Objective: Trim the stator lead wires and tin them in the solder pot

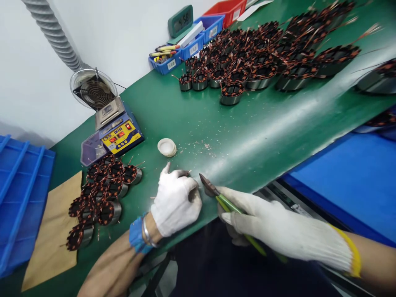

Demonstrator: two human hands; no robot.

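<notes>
My right hand (250,216), in a white knit glove with a yellow cuff, is wrapped around green-handled cutting pliers (227,203). Their dark jaws point up and left, just to the right of my left hand (177,200). That hand wears a white glove too, its fingers curled and its palm turned down near the front edge of the green table (154,107). A small dark patch shows at its fingertips; whatever lies inside the grip is hidden. Beyond it sits a small round white dish (167,147), with tiny copper-coloured wire clippings (207,146) scattered to its right.
Copper-wound motor stators (107,212) stand at left beside brown cardboard (57,231); many more stators (232,93) fill the back right. A blue-yellow heating unit (120,134) with digital readouts, blue bins (167,62), a red bin (227,10) and a clock (180,21) line the back.
</notes>
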